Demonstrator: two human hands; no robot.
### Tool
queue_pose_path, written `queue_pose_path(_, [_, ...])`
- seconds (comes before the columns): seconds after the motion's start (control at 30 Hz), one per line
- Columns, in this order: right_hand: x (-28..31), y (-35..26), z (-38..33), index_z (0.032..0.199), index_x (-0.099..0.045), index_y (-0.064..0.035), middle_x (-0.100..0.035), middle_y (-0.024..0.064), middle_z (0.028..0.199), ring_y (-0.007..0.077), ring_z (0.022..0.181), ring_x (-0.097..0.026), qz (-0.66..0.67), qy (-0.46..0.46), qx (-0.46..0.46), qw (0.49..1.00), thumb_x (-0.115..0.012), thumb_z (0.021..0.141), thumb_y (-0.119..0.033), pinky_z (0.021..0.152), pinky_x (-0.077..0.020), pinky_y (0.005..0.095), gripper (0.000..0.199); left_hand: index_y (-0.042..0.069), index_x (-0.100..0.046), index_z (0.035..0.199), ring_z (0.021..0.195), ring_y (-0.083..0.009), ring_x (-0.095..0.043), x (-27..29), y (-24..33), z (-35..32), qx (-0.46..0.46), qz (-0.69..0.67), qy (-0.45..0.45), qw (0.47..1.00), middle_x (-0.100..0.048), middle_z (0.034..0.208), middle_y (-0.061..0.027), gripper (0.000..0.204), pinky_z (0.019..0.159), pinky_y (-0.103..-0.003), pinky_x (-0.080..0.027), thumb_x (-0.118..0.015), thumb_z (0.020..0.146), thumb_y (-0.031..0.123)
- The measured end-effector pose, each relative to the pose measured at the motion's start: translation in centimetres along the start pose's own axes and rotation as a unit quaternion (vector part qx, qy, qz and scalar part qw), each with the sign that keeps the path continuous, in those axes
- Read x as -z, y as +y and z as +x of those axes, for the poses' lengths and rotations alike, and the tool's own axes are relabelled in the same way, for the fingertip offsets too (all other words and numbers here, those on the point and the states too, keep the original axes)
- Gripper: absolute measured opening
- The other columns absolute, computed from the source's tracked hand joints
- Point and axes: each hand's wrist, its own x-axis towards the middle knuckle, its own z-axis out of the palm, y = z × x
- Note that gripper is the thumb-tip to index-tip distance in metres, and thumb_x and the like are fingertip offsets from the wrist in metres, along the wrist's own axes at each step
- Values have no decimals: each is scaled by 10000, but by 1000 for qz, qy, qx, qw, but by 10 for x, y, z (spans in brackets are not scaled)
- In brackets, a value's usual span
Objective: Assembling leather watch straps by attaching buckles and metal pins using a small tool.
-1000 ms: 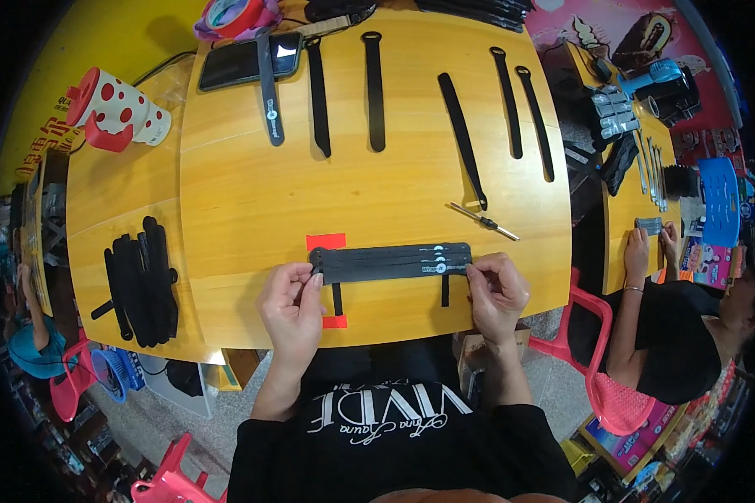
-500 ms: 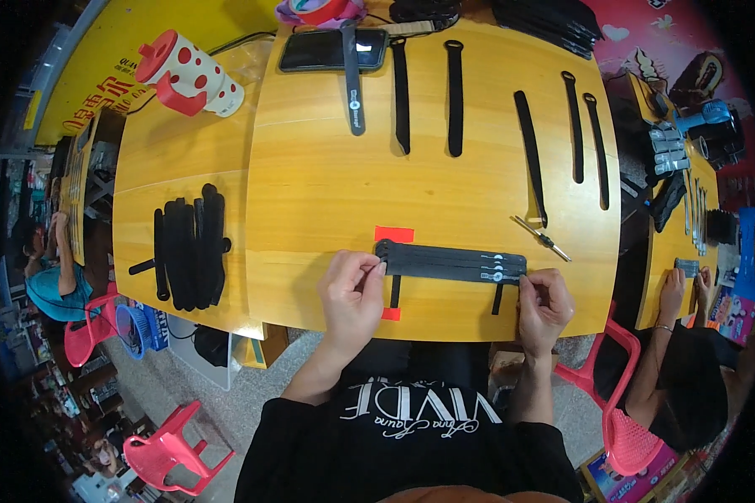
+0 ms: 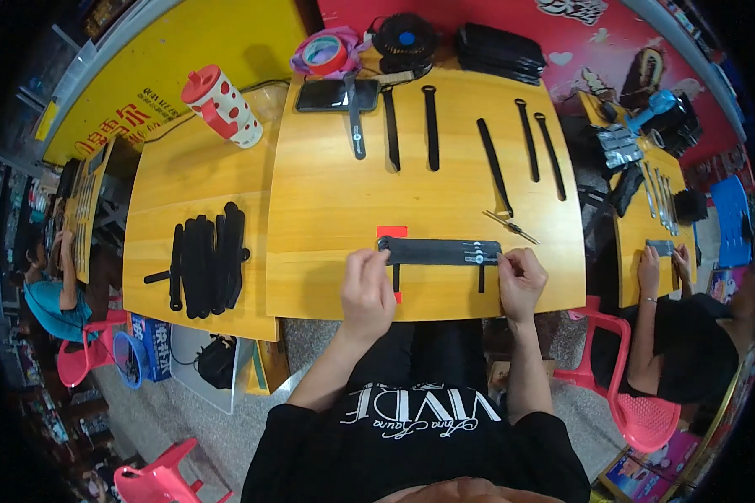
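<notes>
Between my hands lies a flat stack of black hook-and-loop cable ties (image 3: pixel 436 251), with small white printed marks near their right ends. My left hand (image 3: pixel 367 289) pinches the rounded left end of the stack. At the right end, the fingertips of my right hand (image 3: pixel 522 285) are closed on the edge. Under the stack run two narrow black strips, a left strip (image 3: pixel 396 278) and a right strip (image 3: pixel 481 279). Red tape (image 3: pixel 392 230) shows just beyond the stack's left end, and a smaller red piece (image 3: pixel 398 298) by my left fingers.
Several single black ties (image 3: pixel 431 130) lie spread over the far table. A screwdriver-like tool (image 3: pixel 513 227) sits beyond my right hand. Left are a pile of ties (image 3: pixel 208 264) and a spotted tumbler (image 3: pixel 224 107); a phone (image 3: pixel 337 95) lies at the back. Co-workers sit on both sides.
My view has tilted, so more of the back wall shows. The ties, fanned slightly apart before, now look more evenly stacked. Both hands remain at the two ends.
</notes>
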Motion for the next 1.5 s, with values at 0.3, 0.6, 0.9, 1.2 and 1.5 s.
queue_pose_path(0.3, [-12,-56,-42,1262,-590,-17,-570,157,1338,317,1250,-505,-322,-138,198,915,-731,817,-358,934,-387,466,578,-15,-471,1390,1431,-398,-259,25,-12,-10,-154,234,-251,927,-319,1557,-153,730,1056,-545,-277,-638,874,473])
queue_pose_path(0.6, [29,-18,-39,1306,-565,-31,-538,139,1384,323,1286,-469,-308,-116,81,941,-685,869,-331,952,-363,452,543,0,-529,1353,1427,-393,-272,28,-22,-9,-182,214,-234,931,-370,1537,-123,651,1066,-517,-261,-637,883,438])
queue_pose_path(0.9, [21,-23,-17,1093,-614,-4,-627,170,1147,342,1067,-585,-194,-111,136,965,-723,813,-180,820,-440,457,349,-3,-566,1307,1396,-403,-317,35,-22,-8,-188,201,-237,932,-416,1501,-124,569,1064,-511,-276,-670,878,357])
queue_pose_path(1.2, [-25,1,93,928,-653,14,-620,208,990,353,977,-621,-363,-140,-4,921,-670,811,-138,800,-527,455,193,-17,-641,1096,1208,-409,-495,31,-46,-20,-156,29,-83,984,-571,1277,-209,326,1017,-485,-398,-724,809,113])
queue_pose_path(1.5, [-27,3,85,854,-657,-5,-635,181,886,360,851,-647,-331,-43,60,941,-644,876,-188,742,-512,463,185,-22,-663,1017,1112,-391,-556,38,-33,-18,-166,-10,-7,986,-623,1195,-186,231,954,-452,-456,-705,797,35])
